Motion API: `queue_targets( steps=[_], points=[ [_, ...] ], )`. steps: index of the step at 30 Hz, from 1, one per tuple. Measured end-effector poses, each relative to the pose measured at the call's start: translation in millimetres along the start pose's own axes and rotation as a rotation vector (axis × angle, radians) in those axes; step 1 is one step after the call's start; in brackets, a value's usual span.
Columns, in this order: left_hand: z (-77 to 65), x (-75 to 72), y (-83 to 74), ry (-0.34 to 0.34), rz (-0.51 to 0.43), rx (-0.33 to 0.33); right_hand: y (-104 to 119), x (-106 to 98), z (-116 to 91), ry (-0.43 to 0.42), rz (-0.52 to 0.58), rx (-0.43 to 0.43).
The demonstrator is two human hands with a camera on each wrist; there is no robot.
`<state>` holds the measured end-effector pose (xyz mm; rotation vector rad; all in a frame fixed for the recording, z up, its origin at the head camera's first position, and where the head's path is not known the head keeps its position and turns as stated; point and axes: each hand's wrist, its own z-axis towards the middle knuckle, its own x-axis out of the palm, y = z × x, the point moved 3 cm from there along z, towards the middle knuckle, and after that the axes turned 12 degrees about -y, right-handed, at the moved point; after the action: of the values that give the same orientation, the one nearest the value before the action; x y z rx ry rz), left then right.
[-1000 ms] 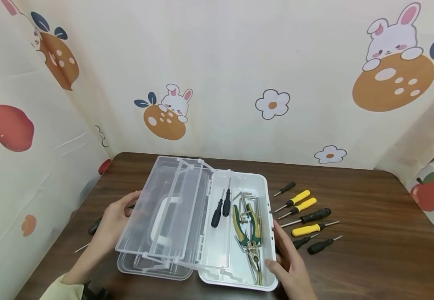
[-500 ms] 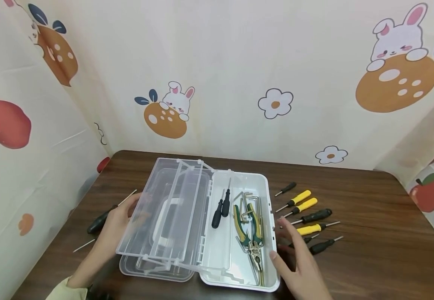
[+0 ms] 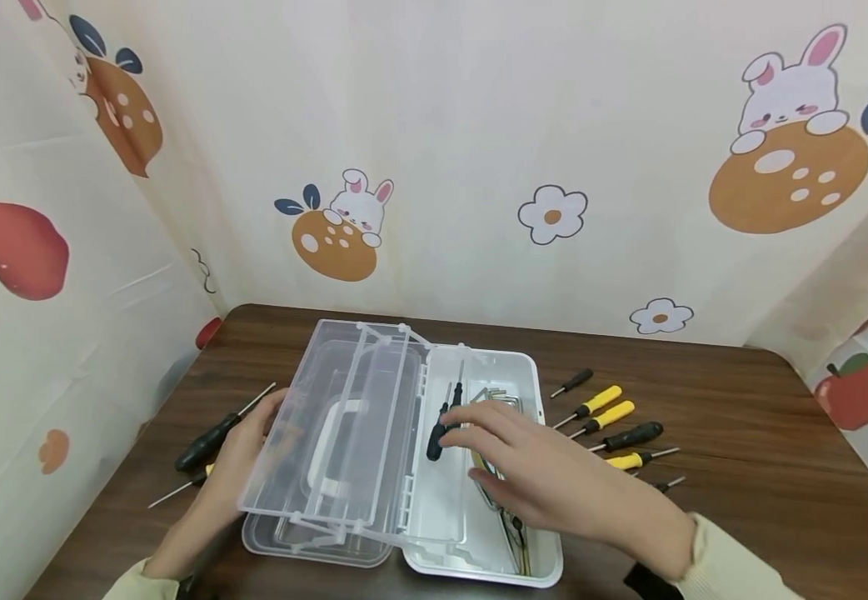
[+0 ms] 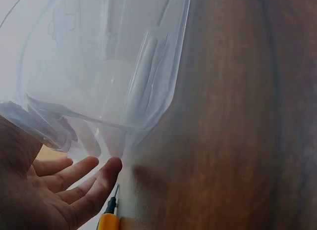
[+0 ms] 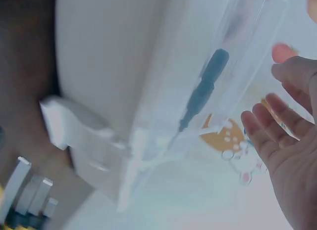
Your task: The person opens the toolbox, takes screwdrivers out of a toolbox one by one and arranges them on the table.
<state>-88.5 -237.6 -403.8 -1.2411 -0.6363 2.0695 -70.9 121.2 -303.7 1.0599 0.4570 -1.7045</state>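
A white toolbox (image 3: 479, 562) stands with its clear lid and clear fold-out trays (image 3: 314, 467) swung to the left. My left hand (image 3: 235, 467) is at the left edge of the clear plastic, partly behind it. In the left wrist view its fingers (image 4: 101, 183) are loosely bent beside the plastic's edge. My right hand (image 3: 527, 467) reaches over the box, fingers spread, by two small black screwdrivers (image 3: 436, 437) lying in its left part. In the right wrist view the right hand (image 5: 292, 131) holds nothing. Pliers (image 3: 518, 527) and several hex keys (image 3: 505, 398) lie beneath it, the pliers mostly hidden.
Right of the box, several yellow and black screwdrivers (image 3: 614, 414) lie on the dark wooden table (image 3: 764, 467). Another black-handled screwdriver (image 3: 205, 442) and more screwdrivers lie at the left, near my left forearm. A patterned curtain (image 3: 449, 250) stands behind the table.
My right hand has let go of the box's right edge and moved up and left over the box, now covering most of the pliers. The left hand stays about where it was.
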Motion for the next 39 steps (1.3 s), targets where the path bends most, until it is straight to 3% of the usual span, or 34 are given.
queue_targets(
  steps=[6, 9, 15, 22, 30, 39],
  points=[
    [-1.0, 1.5, 0.1, -0.002, 0.018, 0.012, -5.5, 16.1, 33.1, 0.236, -0.126, -0.108],
    [-0.4, 1.0, 0.0, 0.001, 0.042, 0.005, -7.5, 26.0, 41.9, 0.312, -0.16, -0.152],
    [0.9, 0.8, -0.8, 0.016, 0.036, -0.009, -13.3, 40.2, 51.1, 0.373, -0.186, -0.176],
    [0.4, 1.4, -0.3, 0.018, 0.013, -0.013, -13.5, 43.4, 58.9, 0.463, -0.229, -0.205],
    [-0.1, 2.4, 0.5, 0.008, 0.007, -0.019, -14.3, 45.9, 62.8, 0.468, -0.171, -0.224],
    [0.6, 1.3, -0.9, 0.033, 0.015, -0.051, -22.4, 23.3, 54.3, 0.31, -0.217, -0.288]
  ],
)
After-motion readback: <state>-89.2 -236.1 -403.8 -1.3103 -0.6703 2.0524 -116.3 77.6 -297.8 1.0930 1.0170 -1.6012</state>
